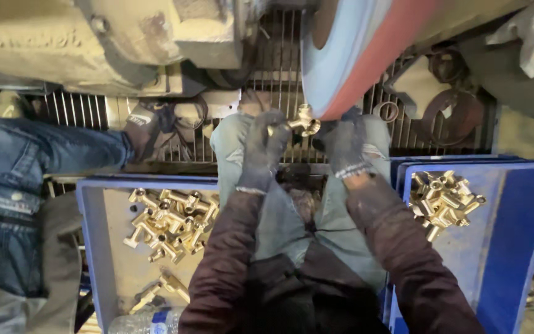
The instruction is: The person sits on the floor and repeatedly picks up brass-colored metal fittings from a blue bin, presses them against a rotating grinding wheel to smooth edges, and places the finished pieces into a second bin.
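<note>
Together, the gloved left hand (262, 148) and right hand (344, 147) grip a brass fitting (304, 121) against the wheel (366, 55), between two blue trays (91, 204) of fittings.

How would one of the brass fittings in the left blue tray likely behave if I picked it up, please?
The brass fittings look like solid metal, so probably stiff and heavy for their size. Their branching T-shapes lie tangled in the left blue tray, so one may snag its neighbours. The projecting arms should keep it from rolling far.
</note>
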